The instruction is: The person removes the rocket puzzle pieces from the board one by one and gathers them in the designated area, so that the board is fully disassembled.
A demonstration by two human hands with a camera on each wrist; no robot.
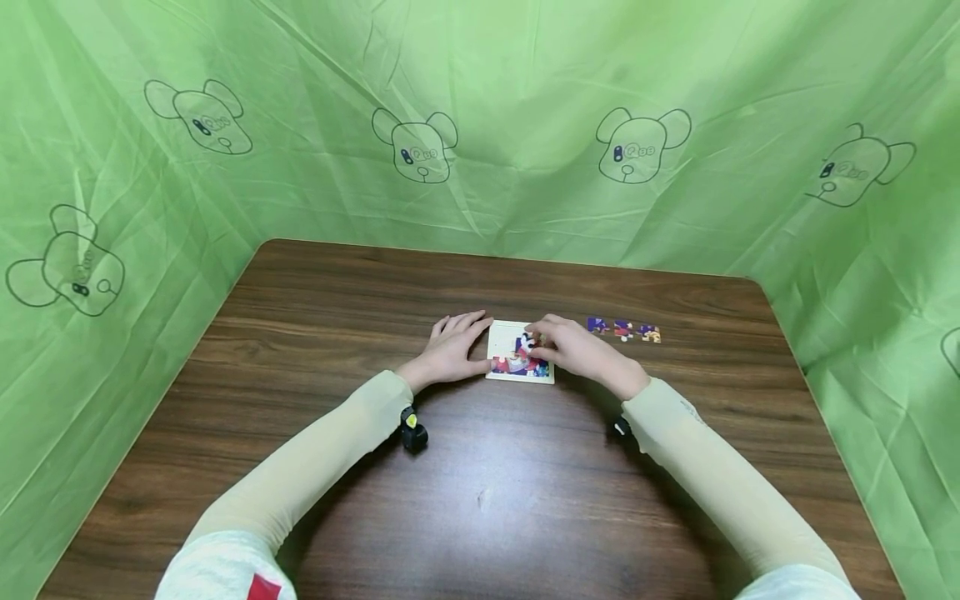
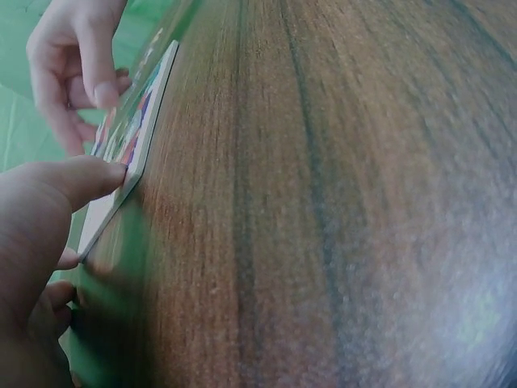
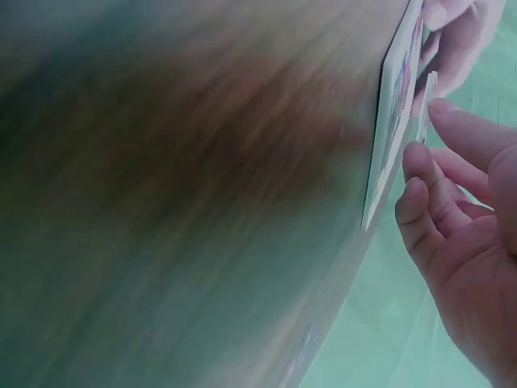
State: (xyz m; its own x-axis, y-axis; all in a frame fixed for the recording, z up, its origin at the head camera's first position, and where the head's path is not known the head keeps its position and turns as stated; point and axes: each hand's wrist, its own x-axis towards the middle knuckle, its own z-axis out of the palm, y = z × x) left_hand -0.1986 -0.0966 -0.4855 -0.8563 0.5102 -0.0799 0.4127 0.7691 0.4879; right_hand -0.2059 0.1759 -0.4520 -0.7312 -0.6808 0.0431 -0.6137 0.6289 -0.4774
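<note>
A small jigsaw puzzle board (image 1: 519, 377) with a pale frame lies on the table, its lower part filled with colourful pieces. Along its left side my left hand (image 1: 452, 348) rests with fingers spread, the thumb touching the board's edge, as the left wrist view shows. My right hand (image 1: 573, 343) is above the board's right side and pinches a puzzle piece (image 3: 430, 89) between thumb and fingers. In the right wrist view that piece is seen edge-on, tilted and raised off the board, so its picture is hidden there.
To the right of the board lie three loose puzzle bits: a purple one (image 1: 597, 325), a red and purple one (image 1: 623, 330) and a yellowish one (image 1: 649, 333). The brown wooden table (image 1: 480, 500) is bordered by green cloth (image 1: 525, 208) at the back and sides.
</note>
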